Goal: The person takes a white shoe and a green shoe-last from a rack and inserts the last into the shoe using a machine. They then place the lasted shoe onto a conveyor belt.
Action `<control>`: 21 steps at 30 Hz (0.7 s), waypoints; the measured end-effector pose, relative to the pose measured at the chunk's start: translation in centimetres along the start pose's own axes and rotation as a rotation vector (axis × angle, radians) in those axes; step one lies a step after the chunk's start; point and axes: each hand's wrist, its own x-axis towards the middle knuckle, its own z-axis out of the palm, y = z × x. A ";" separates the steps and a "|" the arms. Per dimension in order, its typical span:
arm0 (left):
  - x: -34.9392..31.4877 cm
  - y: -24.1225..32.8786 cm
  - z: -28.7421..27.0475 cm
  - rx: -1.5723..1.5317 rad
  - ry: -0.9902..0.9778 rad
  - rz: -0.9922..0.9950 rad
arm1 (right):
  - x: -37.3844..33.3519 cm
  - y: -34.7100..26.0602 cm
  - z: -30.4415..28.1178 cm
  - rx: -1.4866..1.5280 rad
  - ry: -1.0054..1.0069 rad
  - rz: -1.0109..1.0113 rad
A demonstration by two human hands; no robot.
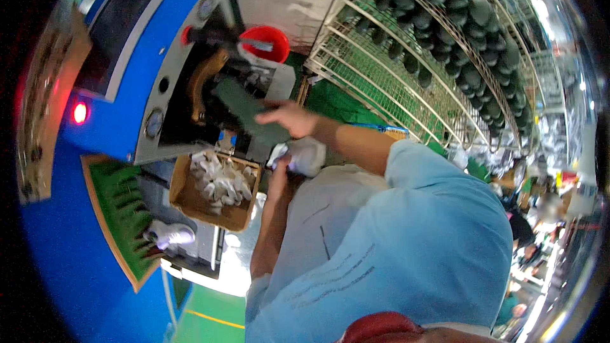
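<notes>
My left hand (281, 166) is closed on a whitish shoe (308, 155), held close against the front of my body. Just above it, my right hand (293, 119) grips one end of a long dark green piece (244, 107), shaped like a shoe last. That piece slants up and left toward the opening of a blue machine (181, 67); its lower end is blurred. Inside the opening curves a brown part (204, 82). How the fingers of my right hand lie under the green piece is hidden.
A box (248, 216) of crumpled white pieces sits left of my left forearm. Another white shoe (168, 234) lies beside a green bristled panel (117, 206). Beyond the machine stands a red bucket (279, 44). At right, a wire rack (381, 76) carries many dark lasts.
</notes>
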 end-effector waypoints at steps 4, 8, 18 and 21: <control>-0.1 -1.0 -5.0 -0.044 0.074 0.085 | -4.1 -1.0 2.1 0.266 -0.019 -0.080; -1.2 0.8 -5.9 0.030 0.157 0.104 | -10.9 -0.5 -8.5 -0.499 0.053 -0.244; 4.1 -0.3 13.6 0.736 0.179 0.155 | -26.6 14.9 -37.9 -0.512 1.563 0.322; 6.8 -3.0 16.9 0.642 0.160 0.177 | -29.0 17.3 -49.0 -0.581 1.590 0.538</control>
